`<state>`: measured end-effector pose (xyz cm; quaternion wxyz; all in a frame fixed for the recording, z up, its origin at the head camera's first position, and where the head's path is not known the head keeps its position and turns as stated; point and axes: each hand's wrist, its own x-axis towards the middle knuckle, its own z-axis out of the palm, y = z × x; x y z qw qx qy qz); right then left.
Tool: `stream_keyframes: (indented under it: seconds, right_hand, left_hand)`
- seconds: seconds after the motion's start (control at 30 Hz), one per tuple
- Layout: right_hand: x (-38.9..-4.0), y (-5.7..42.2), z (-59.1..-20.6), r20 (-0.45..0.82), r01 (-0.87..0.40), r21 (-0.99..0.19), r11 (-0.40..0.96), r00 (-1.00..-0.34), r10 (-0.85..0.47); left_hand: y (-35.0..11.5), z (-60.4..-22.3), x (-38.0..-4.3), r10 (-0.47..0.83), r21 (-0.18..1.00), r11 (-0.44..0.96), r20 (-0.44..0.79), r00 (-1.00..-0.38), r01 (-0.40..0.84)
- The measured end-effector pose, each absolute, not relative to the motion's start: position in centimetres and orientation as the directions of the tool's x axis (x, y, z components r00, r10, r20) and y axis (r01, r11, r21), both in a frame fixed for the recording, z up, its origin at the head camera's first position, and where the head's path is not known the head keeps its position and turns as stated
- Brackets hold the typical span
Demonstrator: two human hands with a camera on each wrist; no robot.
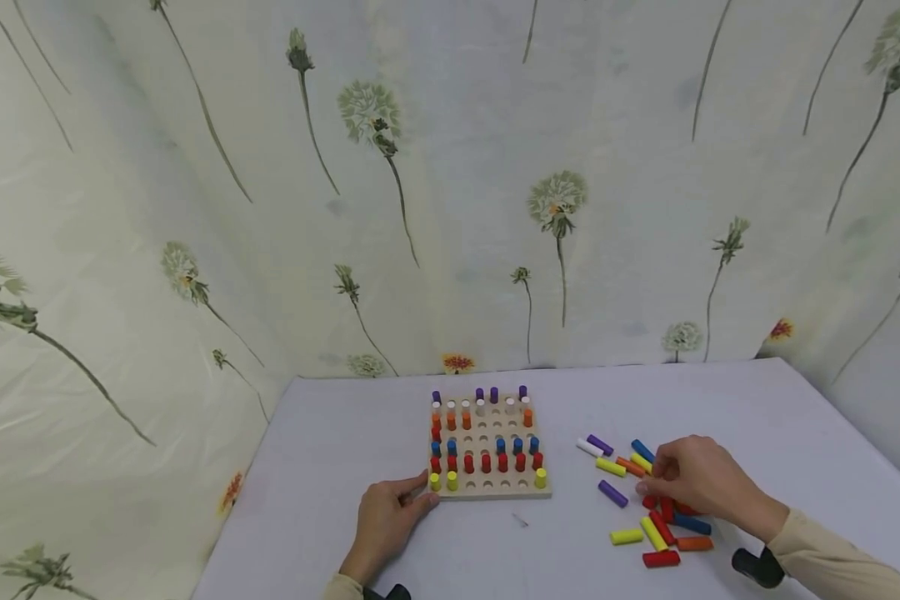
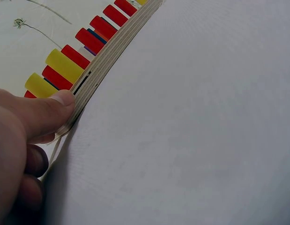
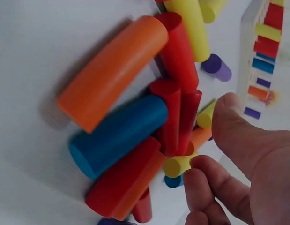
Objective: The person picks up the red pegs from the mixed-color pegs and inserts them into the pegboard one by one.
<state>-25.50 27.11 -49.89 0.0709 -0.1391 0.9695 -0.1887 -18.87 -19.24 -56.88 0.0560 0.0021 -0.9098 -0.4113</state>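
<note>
A wooden pegboard (image 1: 495, 497) stands mid-table, with upright coloured pegs in rows and several bare holes. My left hand (image 1: 390, 525) grips its near left corner; in the left wrist view the thumb (image 2: 64, 98) presses against the board's layered edge, and the fingertips below are partly hidden. Over the loose pegs to the right hovers my right hand (image 1: 708, 479), fingers bent. The right wrist view shows a gap between its thumb (image 3: 229, 110) and forefinger, nothing visibly held. Nearest the fingertips lies a yellow peg (image 3: 177, 166).
Around the right hand lie scattered pegs, among them a purple peg (image 1: 612, 493), an orange peg (image 1: 694, 543), a blue peg (image 1: 692, 524) and a red peg (image 1: 661, 558). A white cloth (image 1: 330, 450) covers the table. Behind hangs a dandelion-patterned curtain (image 1: 450, 208).
</note>
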Motion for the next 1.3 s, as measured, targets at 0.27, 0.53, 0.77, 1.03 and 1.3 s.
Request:
stream_keyframes:
  seconds: [0.27, 0.53, 0.77, 1.03, 1.3]
  right_hand:
    - [-25.2, 26.9, -50.5, -0.086, -0.224, -0.384, 0.896, -0.957, -0.276]
    - [-25.5, 26.9, -50.4, -0.113, -0.210, -0.358, 0.910, -0.957, -0.265]
    - [-26.0, 26.8, -50.3, -0.152, -0.209, -0.375, 0.903, -0.947, -0.283]
    - [-26.0, 26.1, -50.5, -0.164, -0.206, -0.410, 0.889, -0.942, -0.294]
    - [-25.9, 25.8, -50.8, -0.161, -0.192, -0.433, 0.881, -0.945, -0.285]
  left_hand:
    - [-19.3, -56.8, -18.9, -0.048, 0.737, 0.672, 0.130, -0.990, 0.065]
    - [-19.2, -56.7, -19.0, -0.043, 0.735, 0.676, 0.116, -0.992, 0.057]
    - [-19.2, -56.5, -19.1, -0.053, 0.741, 0.670, 0.112, -0.992, 0.048]
    - [-19.2, -56.7, -19.0, -0.067, 0.754, 0.656, 0.097, -0.993, 0.029]
    - [-19.1, -56.8, -18.8, -0.079, 0.753, 0.658, 0.089, -0.993, 0.015]
